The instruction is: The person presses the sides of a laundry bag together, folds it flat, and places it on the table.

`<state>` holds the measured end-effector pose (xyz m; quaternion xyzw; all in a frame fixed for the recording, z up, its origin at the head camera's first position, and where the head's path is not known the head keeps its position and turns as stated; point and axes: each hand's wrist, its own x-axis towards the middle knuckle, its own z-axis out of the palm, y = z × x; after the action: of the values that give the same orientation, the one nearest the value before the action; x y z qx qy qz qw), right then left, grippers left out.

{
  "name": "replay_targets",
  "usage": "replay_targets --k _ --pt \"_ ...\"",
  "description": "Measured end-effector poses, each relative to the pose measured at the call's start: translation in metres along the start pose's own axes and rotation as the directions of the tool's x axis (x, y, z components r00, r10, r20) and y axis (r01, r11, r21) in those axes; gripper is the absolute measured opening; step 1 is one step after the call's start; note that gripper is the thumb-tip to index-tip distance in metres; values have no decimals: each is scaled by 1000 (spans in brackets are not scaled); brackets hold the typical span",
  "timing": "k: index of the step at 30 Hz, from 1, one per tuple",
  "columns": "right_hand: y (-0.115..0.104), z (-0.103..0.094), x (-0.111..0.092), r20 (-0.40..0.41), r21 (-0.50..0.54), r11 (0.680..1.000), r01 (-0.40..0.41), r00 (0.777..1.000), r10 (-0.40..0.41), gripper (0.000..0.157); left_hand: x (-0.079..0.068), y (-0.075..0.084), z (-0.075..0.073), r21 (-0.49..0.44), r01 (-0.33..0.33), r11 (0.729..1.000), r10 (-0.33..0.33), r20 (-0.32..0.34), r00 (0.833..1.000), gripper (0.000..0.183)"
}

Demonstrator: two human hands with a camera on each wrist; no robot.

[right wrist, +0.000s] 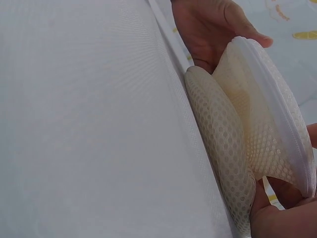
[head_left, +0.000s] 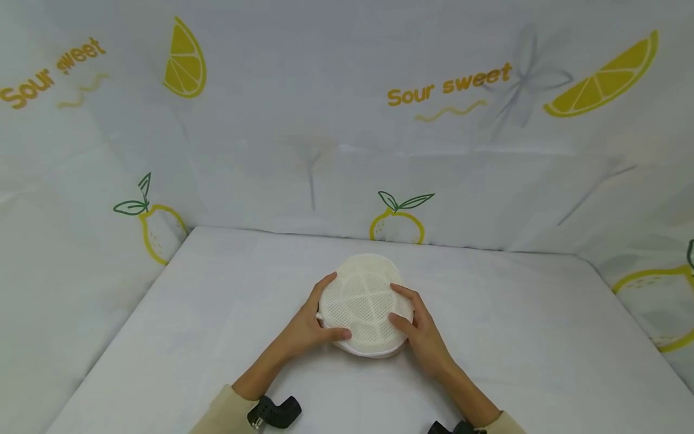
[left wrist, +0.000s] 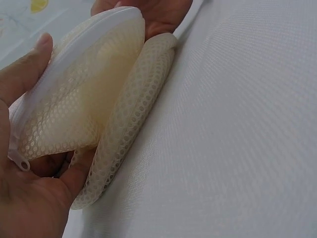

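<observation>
A round cream mesh laundry bag [head_left: 364, 298] is held between both hands, its flat top facing up in the head view. A white zipper band [left wrist: 74, 54] circles the upper rim, and a zipper pull [left wrist: 21, 162] hangs beside the left palm. My left hand [head_left: 306, 331] grips the left side, thumb on the top and fingers at the edge and below. On the right side, my right hand [head_left: 428, 343] holds the bag with its thumb on the mesh. In the right wrist view, a puffy lower rim [right wrist: 218, 134] bulges beneath the sagging mesh wall, close to the table.
A white cloth covers the table [head_left: 217, 289]. Behind it hangs a white sheet [head_left: 260, 108] printed with lemons and lettering, which also runs along both sides. Black straps with camera mounts [head_left: 273, 411] sit at the wrists, by beige sleeves.
</observation>
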<state>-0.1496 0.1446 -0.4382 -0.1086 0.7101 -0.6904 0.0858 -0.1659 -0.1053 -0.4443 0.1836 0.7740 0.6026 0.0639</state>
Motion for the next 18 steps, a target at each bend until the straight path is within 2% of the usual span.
replay_targets --k 8,18 --pt "-1 -1 3 -9 -67 998 10 1000 -11 54 3 1 3 -33 57 998 -60 -67 996 91" --pt "1 0 2 -20 6 1000 -16 1000 17 58 2 0 3 -11 81 997 -81 -69 994 87"
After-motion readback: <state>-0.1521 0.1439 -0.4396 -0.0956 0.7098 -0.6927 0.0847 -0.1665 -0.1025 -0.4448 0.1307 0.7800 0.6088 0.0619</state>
